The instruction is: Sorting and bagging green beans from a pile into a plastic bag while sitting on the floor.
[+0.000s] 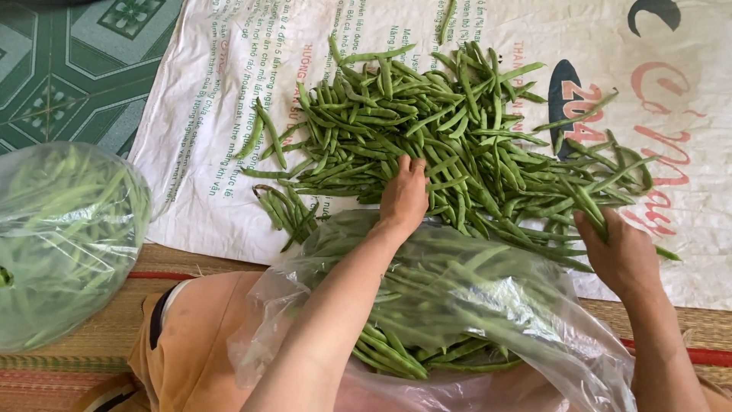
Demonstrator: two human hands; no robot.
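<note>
The left hand (404,197) curls its fingers into the bean pile (457,137); the right hand (621,255) pinches several pods beside it. Better gathered aligned (tips together), judging by the clear bag (473,305) just below the pile.

We see soft, even daylight, fairly bright; no single source we can place; shadows are faint, only thin dark lines under the heap of green beans (465,145) and a soft shade beneath the left hand (404,197); the white sack sheet (213,130) reads bright but not blown out; glare patches sit on the clear plastic bag (488,305) in the lap and on the filled bag (65,236) at left, hazing the beans inside; focus holds mid-frame; near forearms at the bottom edge look slightly soft; mild compression smear; no clear edge distortion.
</note>
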